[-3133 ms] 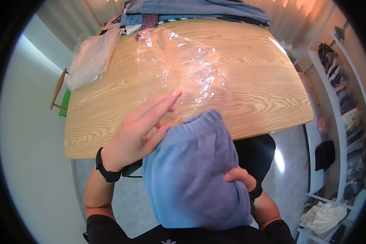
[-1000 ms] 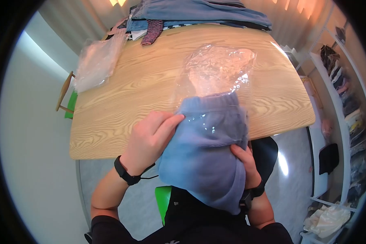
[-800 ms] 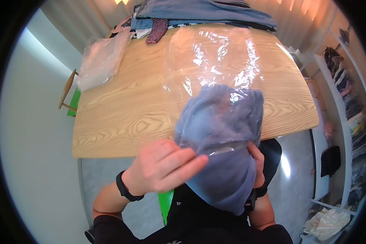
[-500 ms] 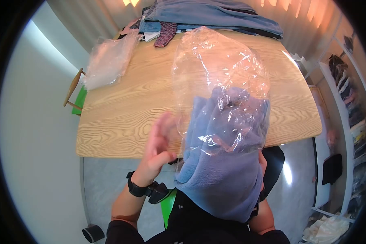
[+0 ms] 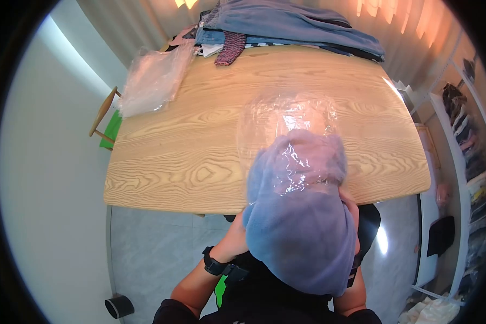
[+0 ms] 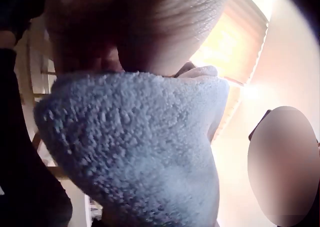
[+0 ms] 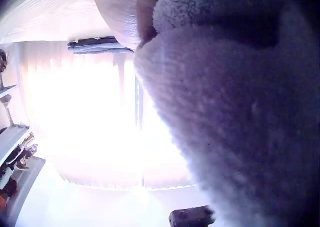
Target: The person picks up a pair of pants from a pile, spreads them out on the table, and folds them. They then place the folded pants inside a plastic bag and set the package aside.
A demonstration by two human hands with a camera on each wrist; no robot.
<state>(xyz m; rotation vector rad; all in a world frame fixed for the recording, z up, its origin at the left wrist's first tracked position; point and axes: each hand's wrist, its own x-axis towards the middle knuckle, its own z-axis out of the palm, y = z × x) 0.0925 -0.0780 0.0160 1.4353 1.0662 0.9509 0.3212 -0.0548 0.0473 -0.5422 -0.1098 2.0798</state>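
At the near edge of the pale wood-grain tabletop (image 5: 173,146), the folded blue fleece garment (image 5: 302,232) lies partly inside a clear plastic bag (image 5: 291,113) — left hand (image 5: 235,235) and right hand (image 5: 351,213) grip its opposite sides, fingers largely hidden, exact pinch indeterminable.

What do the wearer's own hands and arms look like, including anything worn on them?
The left hand and right hand are both ungloved. Black sleeves end around the elbows. A black strap circles the left wrist, with a small black device beside it. Dark gear at the right wrist is partly hidden.
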